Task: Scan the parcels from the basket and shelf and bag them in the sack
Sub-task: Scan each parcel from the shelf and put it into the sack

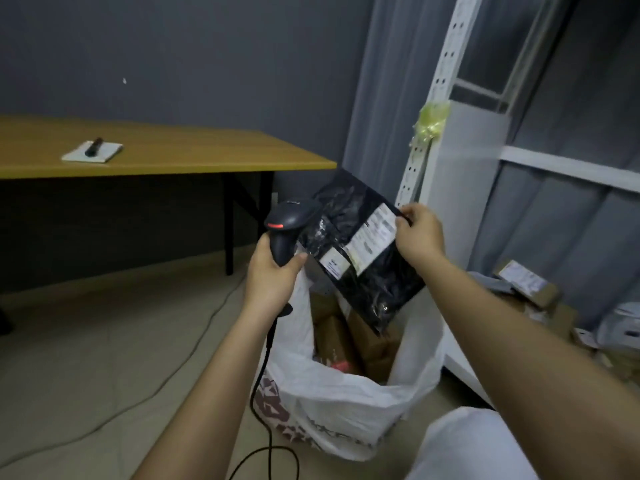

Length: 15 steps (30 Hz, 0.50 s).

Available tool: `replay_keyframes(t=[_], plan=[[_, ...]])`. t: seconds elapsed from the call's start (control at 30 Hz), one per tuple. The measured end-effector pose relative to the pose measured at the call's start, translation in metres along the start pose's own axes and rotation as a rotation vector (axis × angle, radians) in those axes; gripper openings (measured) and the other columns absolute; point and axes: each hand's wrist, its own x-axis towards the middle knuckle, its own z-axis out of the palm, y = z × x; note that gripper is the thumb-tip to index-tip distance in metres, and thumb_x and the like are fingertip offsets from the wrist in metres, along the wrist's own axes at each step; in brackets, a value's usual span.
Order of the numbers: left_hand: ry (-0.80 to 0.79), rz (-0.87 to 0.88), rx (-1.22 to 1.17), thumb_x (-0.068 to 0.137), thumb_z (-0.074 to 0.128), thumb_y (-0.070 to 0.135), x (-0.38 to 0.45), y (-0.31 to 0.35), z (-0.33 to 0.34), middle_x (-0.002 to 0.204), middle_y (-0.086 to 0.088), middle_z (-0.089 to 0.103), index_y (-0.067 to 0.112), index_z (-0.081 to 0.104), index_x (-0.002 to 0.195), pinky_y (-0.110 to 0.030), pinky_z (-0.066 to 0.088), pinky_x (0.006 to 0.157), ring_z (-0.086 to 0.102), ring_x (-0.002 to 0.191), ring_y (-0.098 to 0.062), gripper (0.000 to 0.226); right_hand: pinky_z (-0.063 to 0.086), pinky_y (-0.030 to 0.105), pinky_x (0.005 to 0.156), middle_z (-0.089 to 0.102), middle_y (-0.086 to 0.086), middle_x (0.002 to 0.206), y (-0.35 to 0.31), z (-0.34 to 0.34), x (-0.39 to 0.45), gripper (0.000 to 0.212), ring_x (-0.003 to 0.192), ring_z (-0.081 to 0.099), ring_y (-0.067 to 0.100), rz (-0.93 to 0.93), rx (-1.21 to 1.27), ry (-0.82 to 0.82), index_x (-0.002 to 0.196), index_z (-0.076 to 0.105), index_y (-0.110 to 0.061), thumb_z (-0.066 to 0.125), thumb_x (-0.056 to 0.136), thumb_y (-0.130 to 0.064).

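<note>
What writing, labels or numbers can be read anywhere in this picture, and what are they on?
None of it reads clearly.
Black parcel, held by the right hand: white labels, print too blurred to read.
White sack: dark red and grey printed marks, too blurred and creased to read.
Cardboard box on the shelf: white label, too small to read.
Scanner in the left hand: no lettering visible.
Notepad on the table: no legible writing.

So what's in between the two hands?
In the head view, the black parcel hangs between them. The right hand pinches its top edge, and the left hand holds the scanner beside it.
</note>
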Motion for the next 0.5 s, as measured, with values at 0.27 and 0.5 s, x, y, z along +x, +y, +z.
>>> replay_keyframes(t=[0.27,0.5], plan=[[-0.136,-0.089,0.047,0.088,0.068,0.018,0.030,-0.038,0.045,0.095,0.012,0.060,0.023,0.053,0.118,-0.017,0.046,0.062,0.059,0.082,-0.006,0.034,0.043,0.038,0.099,0.060,0.018,0.125,0.097,0.073,0.015,0.035,0.114,0.054,0.036,0.232,-0.223,-0.212,0.127,0.057,-0.010,0.047,0.093,-0.005],[-0.219,-0.135,0.041,0.087,0.068,0.017,0.034,-0.045,0.078,0.093,0.006,0.060,0.020,0.054,0.115,-0.012,0.046,0.062,0.058,0.081,-0.007,0.031,0.038,0.027,0.105,0.058,0.009,0.132,0.120,0.095,0.031,0.034,0.119,0.054,0.025,0.169,-0.023,-0.343,0.129,0.059,-0.008,0.044,0.099,-0.004]])
